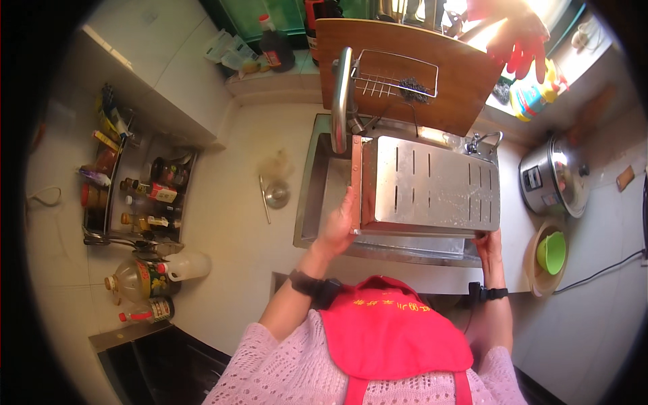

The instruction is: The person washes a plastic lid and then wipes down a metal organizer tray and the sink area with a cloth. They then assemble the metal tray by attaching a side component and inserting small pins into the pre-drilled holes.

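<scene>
Gripping left hand (335, 226): you clasp the slotted metal box (432, 185) by its brown edge.
Right hand (489, 246): you clasp the near right corner.
Box position: between your grips, over the sink (331, 183).
Faucet (343, 101): close beyond your left grip.
Counter (246, 260): open room left of your left hand.

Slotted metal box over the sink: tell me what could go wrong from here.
The slotted metal box has droplet-like spots on its right part, so it might slip from the left hand or right hand. Its upper left corner looks close to the faucet, so lifting could knock it. Tipping it back might bump the wooden board behind.
</scene>
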`<state>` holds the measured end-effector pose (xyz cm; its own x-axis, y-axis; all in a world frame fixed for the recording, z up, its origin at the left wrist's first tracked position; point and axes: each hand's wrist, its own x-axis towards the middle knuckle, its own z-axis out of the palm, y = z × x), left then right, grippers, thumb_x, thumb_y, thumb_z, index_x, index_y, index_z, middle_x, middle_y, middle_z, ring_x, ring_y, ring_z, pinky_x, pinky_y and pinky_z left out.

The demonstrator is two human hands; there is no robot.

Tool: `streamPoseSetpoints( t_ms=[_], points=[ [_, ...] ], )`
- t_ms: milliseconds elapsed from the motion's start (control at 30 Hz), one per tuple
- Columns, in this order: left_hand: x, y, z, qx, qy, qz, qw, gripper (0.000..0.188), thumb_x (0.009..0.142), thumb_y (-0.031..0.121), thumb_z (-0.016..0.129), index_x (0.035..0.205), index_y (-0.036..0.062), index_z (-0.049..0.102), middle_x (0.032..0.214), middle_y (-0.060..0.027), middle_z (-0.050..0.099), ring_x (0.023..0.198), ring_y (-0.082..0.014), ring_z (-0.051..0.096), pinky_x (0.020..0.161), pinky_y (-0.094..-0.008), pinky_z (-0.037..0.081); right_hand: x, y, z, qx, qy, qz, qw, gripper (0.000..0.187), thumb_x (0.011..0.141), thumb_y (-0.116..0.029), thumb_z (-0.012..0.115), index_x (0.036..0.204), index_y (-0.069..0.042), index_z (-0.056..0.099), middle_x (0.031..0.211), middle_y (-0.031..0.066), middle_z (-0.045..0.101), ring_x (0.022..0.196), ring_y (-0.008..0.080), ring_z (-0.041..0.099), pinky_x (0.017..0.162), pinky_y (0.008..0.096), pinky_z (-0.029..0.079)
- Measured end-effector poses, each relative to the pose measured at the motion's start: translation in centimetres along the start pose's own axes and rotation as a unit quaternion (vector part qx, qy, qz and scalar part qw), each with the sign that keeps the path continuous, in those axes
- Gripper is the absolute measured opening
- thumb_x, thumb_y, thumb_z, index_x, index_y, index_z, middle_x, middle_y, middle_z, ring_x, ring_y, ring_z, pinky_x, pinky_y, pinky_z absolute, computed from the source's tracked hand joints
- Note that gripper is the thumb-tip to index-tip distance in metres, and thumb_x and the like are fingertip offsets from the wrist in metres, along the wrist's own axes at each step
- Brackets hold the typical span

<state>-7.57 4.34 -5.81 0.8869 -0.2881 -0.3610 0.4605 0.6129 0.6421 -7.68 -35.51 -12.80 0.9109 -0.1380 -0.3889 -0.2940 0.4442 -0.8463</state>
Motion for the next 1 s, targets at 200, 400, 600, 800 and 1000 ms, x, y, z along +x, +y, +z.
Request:
streamPoseSetpoints(
  t_ms=[200, 400, 600, 800, 1000],
  points=[
    [1.0, -0.5, -1.1, -0.122, 0.009, -0.034, 0.992, 0.052, 0.1, 0.05, 0.036, 0.128, 0.0075, 0.05, 0.114, -0.0033, 0.06, 0.104, -0.0165, 0.057, 0.089, -0.034, 0.048, -1.2, -0.8, 1.1, 0.025, 0.018, -0.021, 0.999, 0.03, 0.097, -0.032, 0.05, 0.117, -0.01, 0.052, 0.097, 0.002, 0.06, 0.07, 0.0098, 0.057, 0.035, 0.0205, 0.032],
    [3.1, -1.8, -4.5, -0.332, 0.18, -0.027, 0.925, 0.061, 0.101, 0.052, 0.023, 0.127, 0.0026, 0.048, 0.134, -0.0138, 0.048, 0.125, -0.0296, 0.045, 0.11, -0.0449, 0.032, -1.8, 0.2, 6.9, -0.019, 0.077, 0.028, 0.996, 0.025, 0.101, -0.032, 0.044, 0.086, -0.012, 0.041, 0.06, 0.0004, 0.041, 0.035, 0.0084, 0.029, 0.032, 0.0256, 0.025],
    [2.4, -1.3, -5.0, -0.336, 0.074, 0.023, 0.939, 0.062, 0.101, 0.051, 0.022, 0.129, 0.0013, 0.044, 0.136, -0.0157, 0.047, 0.131, -0.0321, 0.039, 0.114, -0.0479, 0.025, -1.9, 0.9, 7.4, 0.035, 0.119, 0.132, 0.983, 0.029, 0.102, -0.028, 0.036, 0.077, -0.015, 0.042, 0.054, -0.0027, 0.036, 0.036, 0.0061, 0.027, 0.034, 0.0216, 0.022],
    [1.9, -0.1, -4.1, -0.394, -0.017, 0.055, 0.917, 0.056, 0.102, 0.045, 0.028, 0.133, -0.0004, 0.04, 0.141, -0.0208, 0.041, 0.136, -0.0345, 0.033, 0.115, -0.0522, 0.023, -1.2, 2.8, 4.5, 0.118, 0.086, 0.267, 0.953, 0.024, 0.094, -0.007, 0.038, 0.072, -0.016, 0.045, 0.058, -0.0028, 0.042, 0.038, 0.0038, 0.03, 0.033, 0.0184, 0.025],
    [1.6, -0.4, -4.9, -0.389, -0.06, 0.109, 0.913, 0.039, 0.103, 0.034, 0.029, 0.124, 0.0073, 0.049, 0.136, -0.0185, 0.048, 0.133, -0.0344, 0.039, 0.114, -0.0501, 0.029, -3.6, 2.9, 7.6, 0.116, 0.169, 0.222, 0.953, 0.014, 0.094, -0.003, 0.038, 0.09, -0.006, 0.051, 0.078, 0.0051, 0.057, 0.052, 0.0103, 0.053, 0.042, 0.0191, 0.046]
  ],
)
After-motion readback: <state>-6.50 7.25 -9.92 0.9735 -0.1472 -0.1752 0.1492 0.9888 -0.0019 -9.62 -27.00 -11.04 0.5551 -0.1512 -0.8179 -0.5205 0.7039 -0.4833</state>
